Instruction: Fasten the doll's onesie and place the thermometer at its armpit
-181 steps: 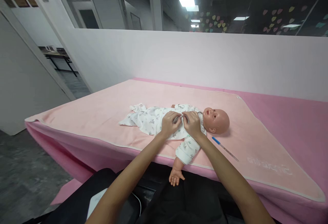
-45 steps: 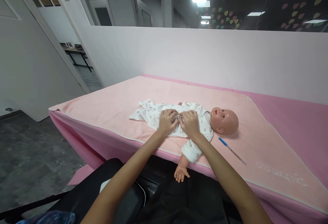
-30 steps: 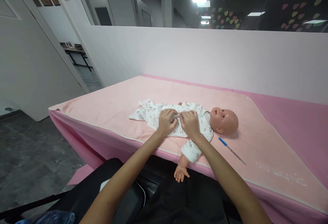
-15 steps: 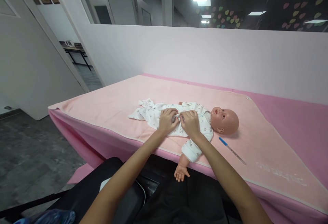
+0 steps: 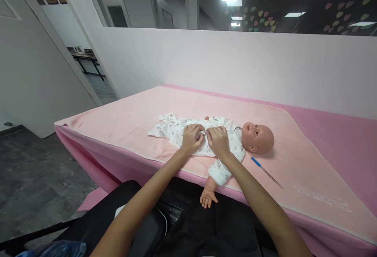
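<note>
A baby doll (image 5: pixel 259 139) lies on its back, its head to the right and one arm hanging over the near table edge. It wears a white baby outfit (image 5: pixel 173 131) with small prints. Over the doll's belly, my left hand (image 5: pixel 192 138) pinches the front of the outfit. My right hand (image 5: pixel 218 140) grips the same fabric just to the right. A small fold of cloth stretches between my fingertips; whether a fastener is in it is hidden.
A pink towel (image 5: pixel 118 119) covers much of the table, over a darker pink cloth (image 5: pixel 347 131). Beside the doll's head lies a thin stick with a blue end (image 5: pixel 265 170). A white wall (image 5: pixel 235 64) rises behind, and a black chair (image 5: pixel 118 206) stands at the near side.
Both hands stay at the same place on the outfit, with only a slight shift of the fingers. The view has moved very slightly.
</note>
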Tool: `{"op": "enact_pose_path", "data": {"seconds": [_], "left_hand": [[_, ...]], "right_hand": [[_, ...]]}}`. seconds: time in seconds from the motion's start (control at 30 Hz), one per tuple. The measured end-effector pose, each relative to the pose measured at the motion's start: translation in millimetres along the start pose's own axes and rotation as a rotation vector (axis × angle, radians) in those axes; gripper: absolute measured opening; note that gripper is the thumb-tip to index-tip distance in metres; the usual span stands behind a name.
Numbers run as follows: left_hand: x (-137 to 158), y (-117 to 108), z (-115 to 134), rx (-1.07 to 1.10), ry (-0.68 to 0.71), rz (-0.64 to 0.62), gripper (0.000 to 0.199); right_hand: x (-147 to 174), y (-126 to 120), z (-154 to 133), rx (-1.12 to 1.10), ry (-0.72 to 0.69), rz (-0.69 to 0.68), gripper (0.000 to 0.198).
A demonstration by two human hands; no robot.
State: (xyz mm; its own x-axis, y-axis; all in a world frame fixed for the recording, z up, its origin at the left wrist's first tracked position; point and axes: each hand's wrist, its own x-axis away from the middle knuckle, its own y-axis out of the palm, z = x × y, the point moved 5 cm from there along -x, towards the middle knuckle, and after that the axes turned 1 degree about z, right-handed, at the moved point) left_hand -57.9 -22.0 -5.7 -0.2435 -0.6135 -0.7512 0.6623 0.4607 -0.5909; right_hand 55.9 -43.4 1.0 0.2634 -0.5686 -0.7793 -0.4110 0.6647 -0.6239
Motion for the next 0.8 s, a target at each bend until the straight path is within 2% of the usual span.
{"op": "enact_pose_path", "data": {"seconds": [0.8], "left_hand": [[-1.1, -2.9, -0.1, 0.049, -0.02, 0.051, 0.005]], "right_hand": [[0.3, -1.4, 0.2, -0.017, 0.009, 0.019, 0.018]]}}
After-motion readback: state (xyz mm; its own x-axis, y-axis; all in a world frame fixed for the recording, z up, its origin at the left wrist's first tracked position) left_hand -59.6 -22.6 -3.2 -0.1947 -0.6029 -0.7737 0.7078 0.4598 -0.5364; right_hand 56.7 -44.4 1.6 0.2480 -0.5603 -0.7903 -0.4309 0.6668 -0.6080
